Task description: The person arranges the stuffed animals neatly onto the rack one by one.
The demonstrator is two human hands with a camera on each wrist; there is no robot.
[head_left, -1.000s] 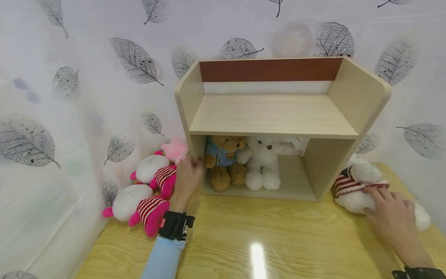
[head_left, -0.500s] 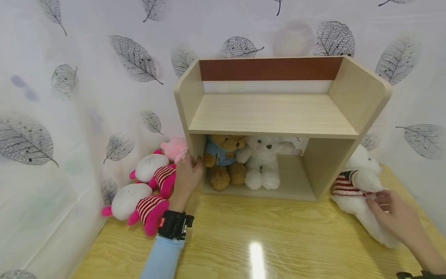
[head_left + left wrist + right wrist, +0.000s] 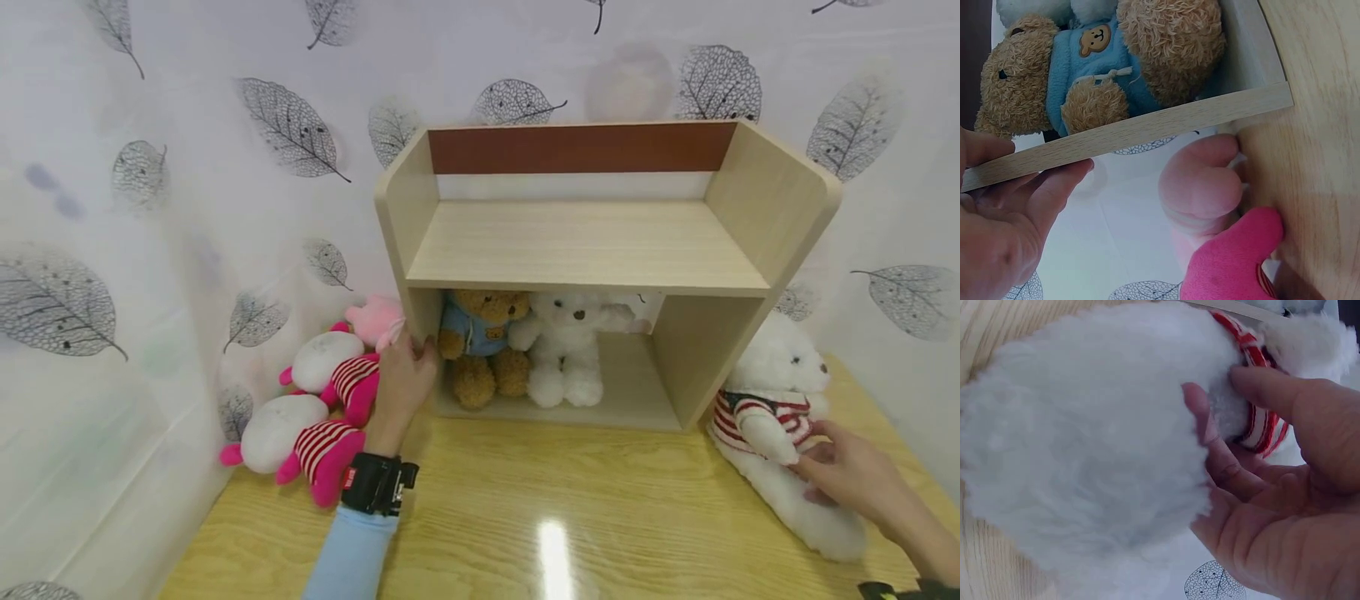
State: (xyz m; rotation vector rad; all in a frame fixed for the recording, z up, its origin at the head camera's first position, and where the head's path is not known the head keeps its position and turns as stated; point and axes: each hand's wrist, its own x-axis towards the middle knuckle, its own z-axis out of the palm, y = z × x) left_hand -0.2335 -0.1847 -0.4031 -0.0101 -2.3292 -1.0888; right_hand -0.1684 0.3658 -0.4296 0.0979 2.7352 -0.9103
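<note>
My left hand (image 3: 401, 387) grips the left side panel of a light wooden shelf (image 3: 585, 246). In the left wrist view the thumb (image 3: 988, 149) lies on the panel's inner side and the fingers on its outer side. At the right, a white teddy bear (image 3: 772, 492) in a red-and-white striped top sits upright on the table against the shelf's outer side. My right hand (image 3: 862, 475) holds this bear at the belly, just below the top. The right wrist view shows thumb and fingers around the white fur (image 3: 1085, 425); part of the fingers is hidden.
On the lower shelf a brown bear (image 3: 480, 383) in a blue hoodie sits beside a white bear (image 3: 566, 358). Left of the shelf lie two pink-and-white plush toys (image 3: 326, 454) in striped clothes and a pale pink one (image 3: 375, 321). A leaf-printed curtain (image 3: 187, 208) hangs behind the table (image 3: 480, 517).
The white teddy bear has gone from lying down to sitting upright, its face now turned right. My right hand has shifted on its body. The left hand stays on the panel.
</note>
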